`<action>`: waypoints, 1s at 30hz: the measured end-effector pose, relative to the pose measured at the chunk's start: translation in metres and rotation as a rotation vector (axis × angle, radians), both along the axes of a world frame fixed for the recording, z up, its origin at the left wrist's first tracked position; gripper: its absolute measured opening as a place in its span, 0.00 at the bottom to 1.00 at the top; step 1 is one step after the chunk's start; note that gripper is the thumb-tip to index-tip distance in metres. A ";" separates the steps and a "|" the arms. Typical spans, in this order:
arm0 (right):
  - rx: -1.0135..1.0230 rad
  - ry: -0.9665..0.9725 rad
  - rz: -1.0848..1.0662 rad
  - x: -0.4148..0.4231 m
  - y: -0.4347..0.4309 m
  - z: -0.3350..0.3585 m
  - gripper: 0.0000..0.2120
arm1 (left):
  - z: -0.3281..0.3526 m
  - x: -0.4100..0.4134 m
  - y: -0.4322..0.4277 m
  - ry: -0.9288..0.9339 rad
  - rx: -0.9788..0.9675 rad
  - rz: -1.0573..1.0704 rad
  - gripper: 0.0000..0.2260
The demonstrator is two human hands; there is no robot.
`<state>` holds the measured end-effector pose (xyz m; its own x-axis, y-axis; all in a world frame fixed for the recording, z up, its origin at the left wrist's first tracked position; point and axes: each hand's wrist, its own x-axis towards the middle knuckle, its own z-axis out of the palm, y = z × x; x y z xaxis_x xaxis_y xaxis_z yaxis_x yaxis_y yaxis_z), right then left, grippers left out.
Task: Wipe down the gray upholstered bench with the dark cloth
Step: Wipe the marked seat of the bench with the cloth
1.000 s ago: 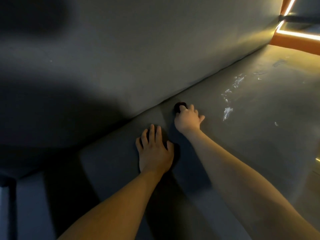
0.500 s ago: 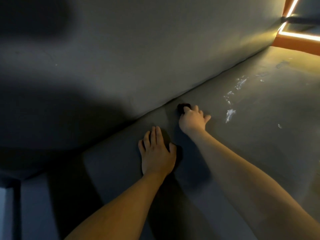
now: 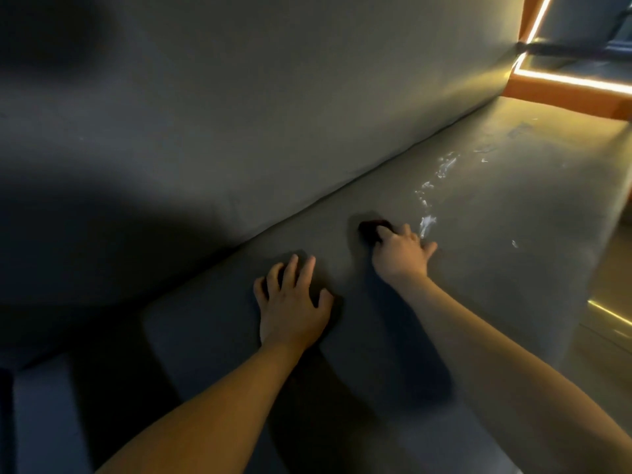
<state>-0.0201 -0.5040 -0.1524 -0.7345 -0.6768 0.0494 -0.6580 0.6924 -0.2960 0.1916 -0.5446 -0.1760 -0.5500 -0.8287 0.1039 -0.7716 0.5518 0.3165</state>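
Midway, by the look of it: wiping the bench seat

Right hand [image 3: 400, 256] is clamped on the dark cloth [image 3: 371, 229] at centre frame, just left of the whitish smears [image 3: 427, 224] trailing toward the upper right, seemingly unwiped. Left hand [image 3: 294, 302] lies flat, fingers spread, on the gray upholstered bench [image 3: 513, 234]; nothing obstructs.

Head view, sole camera: worn at head height, directed forward and steeply down, wide-angle with bowed edges. The bench seat [image 3: 478, 234] is seen close, the backrest [image 3: 273, 114] rising beyond both forearms. An orange lit frame [image 3: 564, 83] is caught at the upper right corner. No second view is supplied.
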 end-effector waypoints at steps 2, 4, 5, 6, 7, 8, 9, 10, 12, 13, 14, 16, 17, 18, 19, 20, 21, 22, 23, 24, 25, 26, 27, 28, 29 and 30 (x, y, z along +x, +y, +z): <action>0.011 -0.004 -0.083 0.002 0.000 0.000 0.16 | -0.001 -0.001 0.000 -0.010 -0.012 -0.006 0.28; -0.005 -0.019 -0.024 0.024 -0.011 0.001 0.16 | -0.002 -0.001 0.001 -0.016 -0.029 -0.014 0.27; -0.033 -0.043 0.042 0.038 -0.016 0.000 0.16 | -0.003 -0.002 0.001 -0.017 -0.034 -0.018 0.26; -0.064 -0.054 0.121 0.051 -0.020 -0.002 0.16 | -0.003 -0.002 0.001 -0.012 -0.041 -0.020 0.26; -0.084 -0.046 0.204 0.063 -0.022 -0.005 0.17 | -0.003 -0.002 0.001 -0.005 -0.050 -0.019 0.26; -0.090 -0.026 0.277 0.070 -0.020 -0.007 0.17 | -0.003 -0.002 0.001 0.002 -0.061 -0.021 0.25; -0.085 -0.004 0.331 0.070 -0.018 -0.009 0.18 | -0.002 -0.002 0.001 0.002 -0.074 -0.035 0.24; -0.068 0.023 0.364 0.065 -0.013 -0.009 0.18 | -0.002 -0.002 0.002 -0.006 -0.093 -0.063 0.24; -0.029 0.076 0.339 0.044 0.001 -0.006 0.18 | -0.002 0.000 0.004 -0.023 -0.146 -0.134 0.24; -0.013 0.084 0.277 0.029 0.011 -0.006 0.18 | -0.002 0.000 0.004 -0.015 -0.160 -0.164 0.24; 0.000 0.081 0.189 0.013 0.023 -0.006 0.18 | -0.002 0.001 0.005 0.004 -0.168 -0.186 0.24; -0.004 0.056 -0.006 -0.016 0.048 -0.007 0.18 | -0.004 0.001 0.006 0.010 -0.186 -0.219 0.23; -0.001 0.035 -0.081 -0.024 0.057 -0.008 0.18 | -0.003 0.001 0.008 -0.005 -0.192 -0.225 0.23; 0.013 0.022 -0.130 -0.026 0.061 -0.008 0.17 | -0.002 0.000 0.009 -0.028 -0.193 -0.225 0.24; 0.028 0.016 -0.150 -0.022 0.059 -0.008 0.17 | 0.000 -0.002 0.010 -0.047 -0.185 -0.216 0.24; 0.035 0.013 -0.137 -0.014 0.056 -0.006 0.17 | 0.002 -0.004 0.013 -0.066 -0.175 -0.201 0.25; 0.033 -0.002 -0.092 -0.002 0.050 -0.005 0.16 | 0.003 -0.007 0.014 -0.079 -0.171 -0.184 0.25; 0.023 -0.027 -0.025 0.014 0.043 -0.004 0.16 | 0.004 -0.009 0.016 -0.084 -0.165 -0.167 0.24; 0.005 -0.043 0.057 0.030 0.039 -0.003 0.16 | 0.004 -0.011 0.019 -0.075 -0.158 -0.155 0.23; -0.015 -0.047 0.149 0.047 0.038 -0.003 0.16 | 0.005 -0.012 0.021 -0.060 -0.153 -0.138 0.22; -0.029 -0.046 0.235 0.060 0.038 -0.004 0.16 | 0.004 -0.012 0.024 -0.046 -0.147 -0.119 0.21; -0.033 -0.042 0.309 0.069 0.041 -0.003 0.16 | 0.005 -0.012 0.027 -0.044 -0.116 -0.101 0.20; -0.028 -0.032 0.363 0.071 0.046 -0.002 0.17 | 0.005 -0.012 0.031 -0.039 -0.065 -0.089 0.19; -0.024 -0.007 0.394 0.067 0.051 -0.001 0.17 | 0.007 -0.012 0.035 -0.030 -0.016 -0.080 0.20; -0.020 0.022 0.395 0.059 0.058 -0.001 0.17 | 0.008 -0.011 0.039 -0.023 0.022 -0.078 0.21; -0.016 0.043 0.369 0.046 0.065 -0.002 0.17 | 0.011 -0.008 0.044 -0.030 0.049 -0.085 0.22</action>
<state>0.0261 -0.4386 -0.1546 -0.4386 -0.8945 0.0871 -0.8743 0.4023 -0.2715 0.1831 -0.5007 -0.1648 -0.6212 -0.7822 0.0468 -0.7319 0.6005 0.3221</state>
